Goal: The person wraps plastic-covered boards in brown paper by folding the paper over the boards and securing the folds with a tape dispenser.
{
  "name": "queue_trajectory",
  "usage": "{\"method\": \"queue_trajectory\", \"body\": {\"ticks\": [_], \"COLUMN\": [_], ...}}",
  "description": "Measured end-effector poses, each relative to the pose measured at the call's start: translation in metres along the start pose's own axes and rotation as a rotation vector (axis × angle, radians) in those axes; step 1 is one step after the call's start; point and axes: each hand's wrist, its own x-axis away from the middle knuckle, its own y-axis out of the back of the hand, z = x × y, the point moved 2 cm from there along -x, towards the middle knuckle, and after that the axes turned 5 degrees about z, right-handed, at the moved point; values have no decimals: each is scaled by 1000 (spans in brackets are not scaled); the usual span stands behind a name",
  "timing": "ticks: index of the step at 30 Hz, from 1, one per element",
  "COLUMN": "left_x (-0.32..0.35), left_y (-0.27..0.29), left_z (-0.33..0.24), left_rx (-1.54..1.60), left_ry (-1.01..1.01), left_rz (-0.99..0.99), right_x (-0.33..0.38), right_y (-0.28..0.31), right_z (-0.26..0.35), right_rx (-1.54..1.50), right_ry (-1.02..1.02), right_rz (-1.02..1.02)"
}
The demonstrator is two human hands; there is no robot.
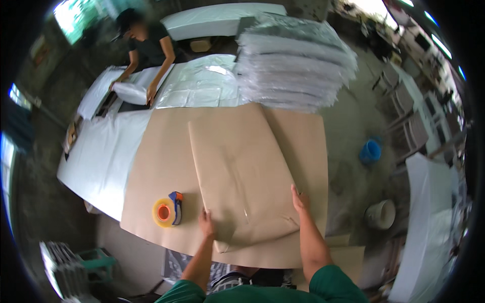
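Observation:
A large flat package wrapped in brown paper (242, 171) lies at a slant on the paper-covered table (156, 151). My left hand (206, 223) is closed on its left edge near the close corner. Further along the right edge, my right hand (300, 200) grips the package's side, thumb pointing away from me; its other fingers are partly hidden. Creases and a small shiny mark show on the near part of the wrapping. To the left of my left hand stands a tape dispenser (176, 208) with a roll of clear yellowish tape (162, 213).
Beyond the table rises a tall stack of plastic-wrapped flat packs (295, 63). At the far left, a co-worker (149, 48) handles white wrapped material on a white-covered table (103, 151). A blue bucket (370, 152) and a pale bucket (380, 214) stand on the floor to the right.

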Motion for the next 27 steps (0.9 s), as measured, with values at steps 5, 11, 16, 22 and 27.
{"method": "queue_trajectory", "body": {"ticks": [5, 11, 16, 22, 27], "left_x": [-11, 13, 42, 72, 117], "left_y": [33, 8, 29, 29, 9], "left_z": [-27, -77, -102, -186, -260], "left_rx": [374, 301, 148, 256, 68], "left_ry": [410, 623, 420, -108, -397], "left_rz": [299, 112, -109, -228, -284], "right_x": [13, 59, 126, 163, 170], "right_y": [-8, 12, 59, 97, 115], "right_z": [-35, -44, 20, 19, 59], "right_rx": [-354, -327, -274, -399, -604], "right_ry": [-178, -93, 40, 397, 658], "right_rz": [379, 300, 92, -56, -95]}}
